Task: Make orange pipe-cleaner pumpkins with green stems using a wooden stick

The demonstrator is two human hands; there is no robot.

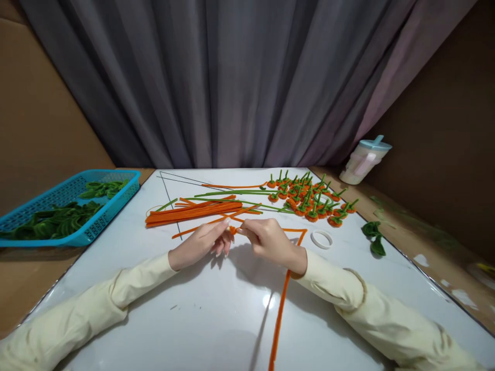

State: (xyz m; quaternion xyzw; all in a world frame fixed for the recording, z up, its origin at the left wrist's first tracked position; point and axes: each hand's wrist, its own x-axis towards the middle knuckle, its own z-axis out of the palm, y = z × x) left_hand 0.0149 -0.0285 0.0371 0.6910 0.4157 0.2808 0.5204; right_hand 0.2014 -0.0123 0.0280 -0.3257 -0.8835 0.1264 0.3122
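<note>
I have left hand (204, 241) and right hand (266, 240) pinching an unfinished-looking orange twist (233, 231); seemingly done pieces (301, 209) crowd beyond the nearer ring (323, 247)

Blue basket (112, 208) w/ green leaf pcs (54, 219), well L of fingers (250, 231). Wht ring (320, 247) on table (216, 319), R of them; loose dk-green leaves (378, 246) farther R, wht scraps (421, 259) past those. Tumbler (360, 166) w/ lt-blue lid (375, 145): far R & beyond fingers. Grey curtain (232, 93) straight beyond; brn panels (50, 93) both sides.
</note>
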